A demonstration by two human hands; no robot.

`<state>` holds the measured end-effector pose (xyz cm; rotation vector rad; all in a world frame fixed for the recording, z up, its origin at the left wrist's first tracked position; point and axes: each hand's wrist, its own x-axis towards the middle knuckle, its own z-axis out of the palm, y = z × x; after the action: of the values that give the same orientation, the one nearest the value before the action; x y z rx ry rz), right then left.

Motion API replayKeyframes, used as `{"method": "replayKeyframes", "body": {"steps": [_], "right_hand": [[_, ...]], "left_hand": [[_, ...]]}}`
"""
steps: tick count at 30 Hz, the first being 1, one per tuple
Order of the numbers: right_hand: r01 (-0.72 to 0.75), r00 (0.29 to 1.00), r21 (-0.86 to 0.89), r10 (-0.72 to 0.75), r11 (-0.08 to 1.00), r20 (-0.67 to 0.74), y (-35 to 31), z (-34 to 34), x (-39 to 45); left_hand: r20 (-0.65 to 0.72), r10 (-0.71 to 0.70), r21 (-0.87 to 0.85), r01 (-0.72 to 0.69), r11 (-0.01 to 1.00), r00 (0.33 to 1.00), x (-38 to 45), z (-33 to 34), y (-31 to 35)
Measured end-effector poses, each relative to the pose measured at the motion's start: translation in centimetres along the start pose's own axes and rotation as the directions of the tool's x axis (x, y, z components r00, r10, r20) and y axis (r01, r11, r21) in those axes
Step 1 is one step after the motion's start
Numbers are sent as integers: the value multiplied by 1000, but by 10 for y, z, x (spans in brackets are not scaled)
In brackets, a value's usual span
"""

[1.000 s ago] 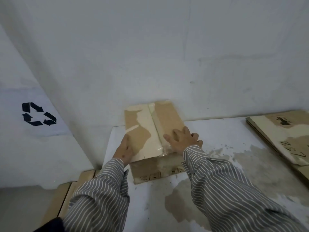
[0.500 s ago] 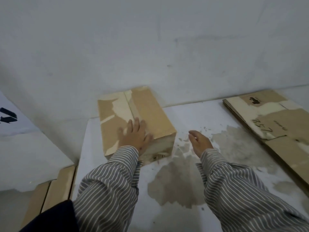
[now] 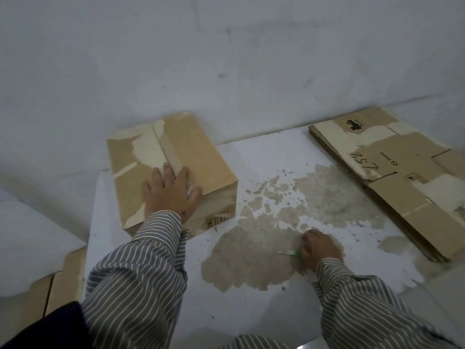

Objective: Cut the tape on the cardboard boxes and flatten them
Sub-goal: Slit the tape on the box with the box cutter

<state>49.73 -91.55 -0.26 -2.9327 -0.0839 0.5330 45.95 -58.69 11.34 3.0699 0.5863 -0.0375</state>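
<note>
Since the earlier views, the right hand (image 3: 319, 249) has left the cardboard box (image 3: 173, 170) and come down to the worn white table (image 3: 251, 311), where its curled fingers close on a small cutter (image 3: 289, 252) with a green body (only the blade end shows past the knuckles). The left hand (image 3: 171, 195) has shifted to the middle of the box top and lies flat, fingers straight and spread, pressing across the taped seam (image 3: 167, 157). There is one sealed box, standing at the table's far left corner against the wall, and one stack of flattened cardboard (image 3: 402, 185) well apart at the right edge. Both striped sleeves reach forward, the left one stretched further.
</note>
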Motion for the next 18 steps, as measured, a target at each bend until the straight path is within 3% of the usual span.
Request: {"method": "replayKeyframes", "body": {"steps": [5,10,14,18], "right_hand": [[47,998,-34,-48,998,-40,3,6,-10],[-38,999,-132,37,991,-6,-10,2,-3],[-23,997,107,16,994,73,-35,-19,10],[-7,990,492,76,871,-120,-79,-60,34]], "left_hand": [[27,-3,-8,3,1000,1000,1,-2,-2],[81,-9,-42,13,999,997,-3,-8,-2],[124,3,-50,3,999,992,-15,-13,2],[131,56,-4,-56,998,990,-35,-20,9]]}}
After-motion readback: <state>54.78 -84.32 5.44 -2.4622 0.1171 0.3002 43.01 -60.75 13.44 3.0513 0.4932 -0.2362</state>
